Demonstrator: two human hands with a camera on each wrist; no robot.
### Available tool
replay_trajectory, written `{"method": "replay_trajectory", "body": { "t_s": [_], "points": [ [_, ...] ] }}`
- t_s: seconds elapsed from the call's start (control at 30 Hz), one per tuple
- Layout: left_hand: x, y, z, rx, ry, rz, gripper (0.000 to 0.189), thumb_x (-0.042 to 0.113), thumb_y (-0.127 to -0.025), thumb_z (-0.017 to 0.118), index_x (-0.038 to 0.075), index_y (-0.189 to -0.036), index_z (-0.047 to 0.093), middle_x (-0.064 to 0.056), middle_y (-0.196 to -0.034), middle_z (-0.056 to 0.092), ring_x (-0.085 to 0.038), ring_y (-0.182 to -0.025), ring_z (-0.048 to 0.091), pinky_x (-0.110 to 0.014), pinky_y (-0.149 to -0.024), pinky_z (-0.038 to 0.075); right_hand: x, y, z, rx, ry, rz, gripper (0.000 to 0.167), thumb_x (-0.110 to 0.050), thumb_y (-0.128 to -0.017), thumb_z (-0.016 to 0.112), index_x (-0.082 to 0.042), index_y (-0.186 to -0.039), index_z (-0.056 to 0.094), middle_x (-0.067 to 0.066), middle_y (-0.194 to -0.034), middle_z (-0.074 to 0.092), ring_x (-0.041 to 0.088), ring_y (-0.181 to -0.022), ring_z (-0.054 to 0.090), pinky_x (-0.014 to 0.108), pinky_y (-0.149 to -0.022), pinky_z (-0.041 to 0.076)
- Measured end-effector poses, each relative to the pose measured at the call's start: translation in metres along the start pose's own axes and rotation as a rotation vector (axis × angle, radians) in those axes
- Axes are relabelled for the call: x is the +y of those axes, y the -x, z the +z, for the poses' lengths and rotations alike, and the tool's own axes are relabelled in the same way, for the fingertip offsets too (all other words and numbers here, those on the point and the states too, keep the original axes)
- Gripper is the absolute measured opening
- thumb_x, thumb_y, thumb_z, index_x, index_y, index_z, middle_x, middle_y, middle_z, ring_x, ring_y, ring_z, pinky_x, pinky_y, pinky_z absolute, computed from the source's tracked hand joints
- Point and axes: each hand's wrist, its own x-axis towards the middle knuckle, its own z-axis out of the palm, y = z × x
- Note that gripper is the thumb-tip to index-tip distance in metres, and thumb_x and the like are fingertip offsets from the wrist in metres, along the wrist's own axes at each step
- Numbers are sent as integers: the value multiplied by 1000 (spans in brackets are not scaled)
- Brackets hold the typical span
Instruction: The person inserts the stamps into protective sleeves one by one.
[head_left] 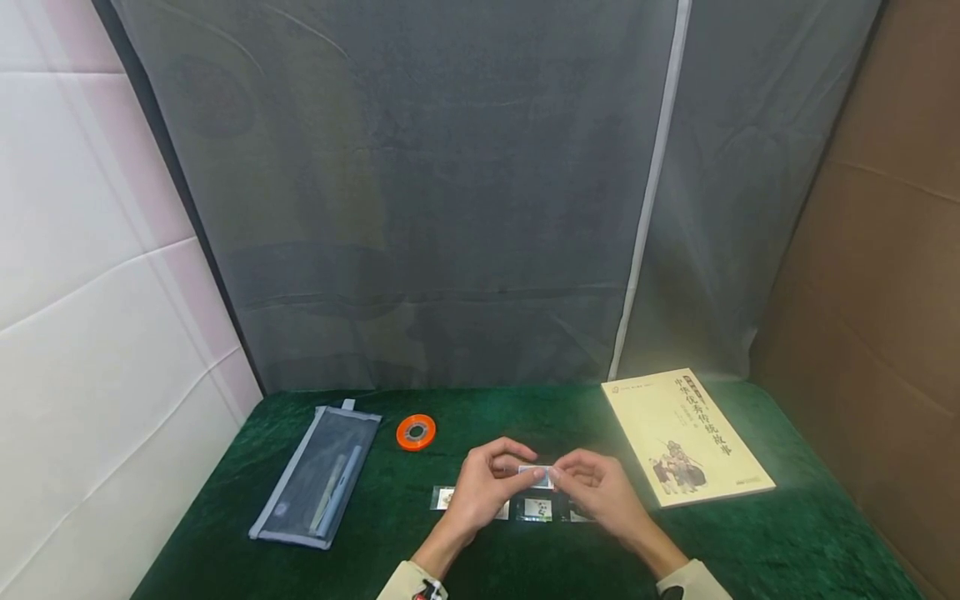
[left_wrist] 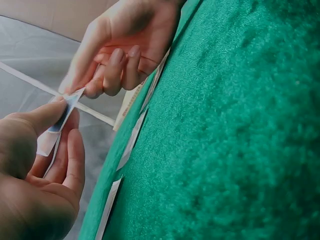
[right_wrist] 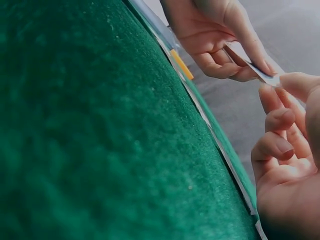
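A small, stamp-like picture card point(head_left: 536, 477) with a blue patch is held up between both hands above the table. My left hand point(head_left: 480, 490) pinches it between thumb and fingers, as the left wrist view shows, where the card point(left_wrist: 64, 116) looks tilted with a pale flap below. My right hand point(head_left: 606, 493) pinches the opposite end with thumb and index fingertip; its other fingers point(right_wrist: 280, 145) are loosely bent. Below the hands lies a row of small picture cards, the middle card point(head_left: 537, 509) in a clear sleeve and the left card point(head_left: 445, 497); the hands partly cover others.
A mesh zip pouch point(head_left: 318, 479) with pens inside lies at the left. Behind the hands is an orange ring-shaped roll point(head_left: 416, 432). A cream book point(head_left: 686, 442) lies at the right on the green cloth point(head_left: 525, 412). A grey curtain point(head_left: 450, 208) hangs behind.
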Motion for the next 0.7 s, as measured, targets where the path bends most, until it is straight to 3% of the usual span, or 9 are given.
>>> {"method": "replay_trajectory", "body": {
  "t_s": [0.07, 0.27, 0.4, 0.5, 0.7],
  "points": [
    [1, 1, 1, -11, 10, -8, 35, 38, -91, 89, 15, -116, 77, -1, -94, 84, -18, -97, 78, -37, -88, 60, -1, 0, 0, 8, 7, 0, 13, -21, -106, 72, -11, -114, 76, 14, -103, 80, 15, -78, 75, 28, -67, 58],
    [3, 2, 2, -24, 1, -7, 34, 37, -91, 89, 15, -115, 77, -2, -93, 84, -18, -92, 78, -33, -82, 60, -4, -2, -2, -18, 65, -42, 10, -22, -107, 71, -16, -112, 77, 14, -94, 75, 5, -59, 55, 24, -52, 47],
    [3, 1, -1, -20, -16, 16, 33, 38, -91, 89, 17, -114, 78, 0, -94, 85, -16, -92, 79, -32, -83, 60, -11, -4, 1, -9, 126, -65, 11, -25, -107, 70, -17, -110, 77, 8, -100, 78, 15, -68, 65, 27, -61, 53],
    [6, 2, -8, -26, -31, 31, 34, 39, -92, 88, 18, -116, 78, 1, -97, 85, -16, -93, 79, -33, -84, 60, -18, -7, 6, 13, 163, -51, 13, -29, -107, 70, -19, -110, 77, 5, -101, 79, 21, -72, 69, 27, -66, 54],
    [15, 10, -36, -31, -97, 54, 34, 39, -97, 83, 14, -119, 78, 2, -107, 85, -15, -101, 79, -31, -91, 63, -32, -18, 24, 49, 192, -52, 17, -31, -105, 73, -16, -110, 78, 4, -95, 77, 10, -65, 61, 25, -63, 48]
  ]
}}
